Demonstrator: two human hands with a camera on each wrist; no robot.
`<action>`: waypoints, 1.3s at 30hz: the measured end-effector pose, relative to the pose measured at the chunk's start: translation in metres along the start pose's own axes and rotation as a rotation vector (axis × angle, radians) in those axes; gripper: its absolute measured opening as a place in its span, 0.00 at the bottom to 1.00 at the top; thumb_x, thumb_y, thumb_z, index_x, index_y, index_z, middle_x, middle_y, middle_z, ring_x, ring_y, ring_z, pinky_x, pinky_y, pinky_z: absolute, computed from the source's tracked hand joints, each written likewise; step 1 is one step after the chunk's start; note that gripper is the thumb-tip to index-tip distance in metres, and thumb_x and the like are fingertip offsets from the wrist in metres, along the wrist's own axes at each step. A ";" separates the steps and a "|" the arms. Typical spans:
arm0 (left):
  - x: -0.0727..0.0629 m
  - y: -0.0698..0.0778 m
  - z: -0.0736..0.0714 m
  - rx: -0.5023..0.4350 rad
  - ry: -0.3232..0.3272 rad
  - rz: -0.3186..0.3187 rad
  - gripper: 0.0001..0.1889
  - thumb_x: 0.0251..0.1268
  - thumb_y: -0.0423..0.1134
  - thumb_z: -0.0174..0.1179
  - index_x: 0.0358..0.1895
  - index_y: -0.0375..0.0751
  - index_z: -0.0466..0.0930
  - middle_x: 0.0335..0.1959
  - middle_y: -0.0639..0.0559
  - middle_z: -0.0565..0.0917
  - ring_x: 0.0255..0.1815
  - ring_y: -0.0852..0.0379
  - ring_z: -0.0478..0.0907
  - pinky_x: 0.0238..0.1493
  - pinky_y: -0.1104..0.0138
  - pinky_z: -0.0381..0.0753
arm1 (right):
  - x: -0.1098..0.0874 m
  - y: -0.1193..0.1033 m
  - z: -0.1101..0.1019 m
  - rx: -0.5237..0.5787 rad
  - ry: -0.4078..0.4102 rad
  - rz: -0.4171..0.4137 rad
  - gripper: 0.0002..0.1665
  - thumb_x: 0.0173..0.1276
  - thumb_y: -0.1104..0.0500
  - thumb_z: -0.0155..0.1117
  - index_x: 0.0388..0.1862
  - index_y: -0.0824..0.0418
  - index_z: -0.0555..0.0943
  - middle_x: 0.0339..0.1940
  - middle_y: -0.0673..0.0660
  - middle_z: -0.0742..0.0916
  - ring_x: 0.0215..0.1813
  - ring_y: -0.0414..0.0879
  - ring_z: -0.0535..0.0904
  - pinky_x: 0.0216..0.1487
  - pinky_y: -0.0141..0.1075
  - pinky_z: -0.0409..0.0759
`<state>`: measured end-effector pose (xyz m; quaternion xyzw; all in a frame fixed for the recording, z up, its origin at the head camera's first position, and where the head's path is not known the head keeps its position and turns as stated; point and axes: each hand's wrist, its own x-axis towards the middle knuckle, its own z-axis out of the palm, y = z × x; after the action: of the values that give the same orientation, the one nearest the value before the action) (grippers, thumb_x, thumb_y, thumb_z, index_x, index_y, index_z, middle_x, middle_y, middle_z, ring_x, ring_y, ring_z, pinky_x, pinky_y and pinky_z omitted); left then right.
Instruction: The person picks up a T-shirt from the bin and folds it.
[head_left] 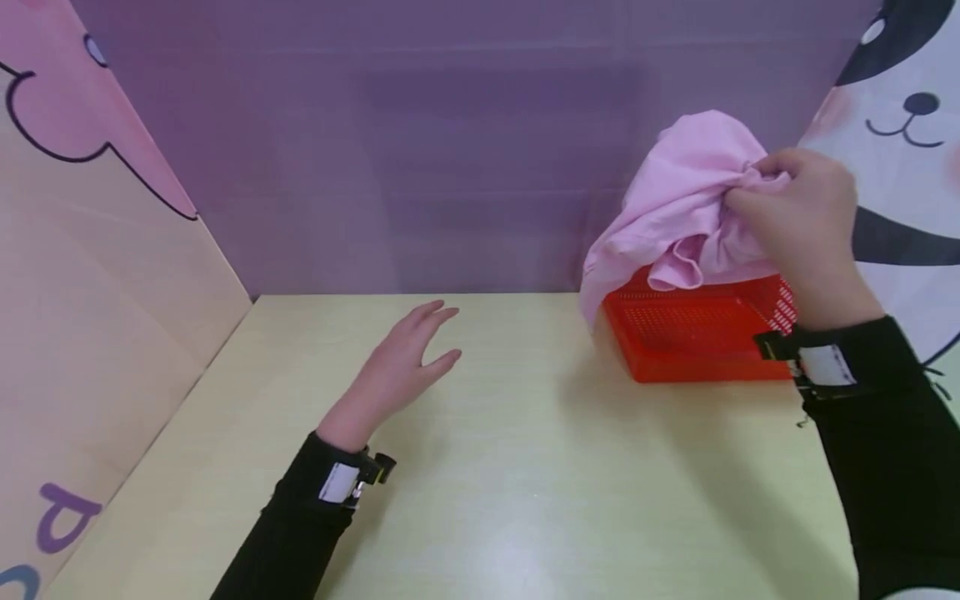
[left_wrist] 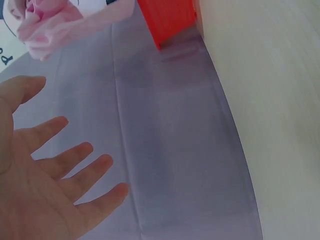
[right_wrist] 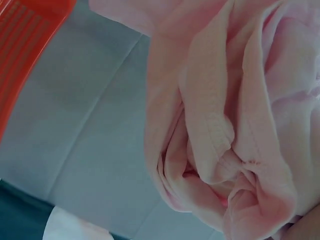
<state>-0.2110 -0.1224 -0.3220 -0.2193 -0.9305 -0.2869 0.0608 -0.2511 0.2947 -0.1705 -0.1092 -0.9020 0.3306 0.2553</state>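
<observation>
A crumpled pink cloth, perhaps a garment [head_left: 675, 200], hangs in the air from my right hand [head_left: 806, 225], whose thumb and fingers pinch its bunched edge. Folds and a stitched seam of the cloth [right_wrist: 210, 115] fill much of the right wrist view. Below and behind the cloth stands a red plastic basket [head_left: 705, 371] with perforated sides, partly covered by the cloth and my right arm. My left hand [head_left: 397, 362] hovers over the table at centre left, holding nothing. Its fingers are spread and relaxed in the left wrist view.
A pale wooden table [head_left: 480, 483] spans the foreground. Purple sheeting [head_left: 450, 150] closes off the back. Printed panels stand on both sides, a pink and cream one [head_left: 97, 275] at left and a panda-faced one [head_left: 915, 183] at right, close to the basket.
</observation>
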 end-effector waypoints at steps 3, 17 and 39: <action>0.005 0.005 0.006 -0.024 -0.043 0.006 0.37 0.78 0.49 0.61 0.83 0.44 0.59 0.86 0.42 0.58 0.87 0.40 0.56 0.84 0.43 0.61 | -0.006 -0.008 0.010 0.025 -0.019 -0.007 0.31 0.72 0.45 0.64 0.69 0.59 0.81 0.54 0.53 0.83 0.49 0.38 0.68 0.41 0.22 0.75; 0.020 0.027 0.035 -0.189 0.053 -0.003 0.47 0.69 0.48 0.71 0.85 0.44 0.53 0.83 0.42 0.64 0.80 0.41 0.68 0.79 0.47 0.71 | -0.039 -0.033 0.064 0.135 -0.169 -0.065 0.27 0.72 0.47 0.66 0.65 0.58 0.84 0.65 0.63 0.84 0.62 0.54 0.74 0.66 0.52 0.84; 0.024 0.026 0.009 -0.253 0.503 0.050 0.10 0.76 0.26 0.55 0.53 0.29 0.82 0.50 0.33 0.88 0.52 0.38 0.86 0.57 0.48 0.87 | -0.069 -0.059 0.122 0.271 -0.344 -0.128 0.19 0.67 0.55 0.70 0.52 0.64 0.86 0.53 0.66 0.86 0.52 0.56 0.78 0.50 0.39 0.80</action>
<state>-0.2206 -0.0893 -0.3108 -0.1699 -0.8372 -0.4447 0.2690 -0.2592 0.1589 -0.2383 0.0414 -0.8846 0.4458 0.1307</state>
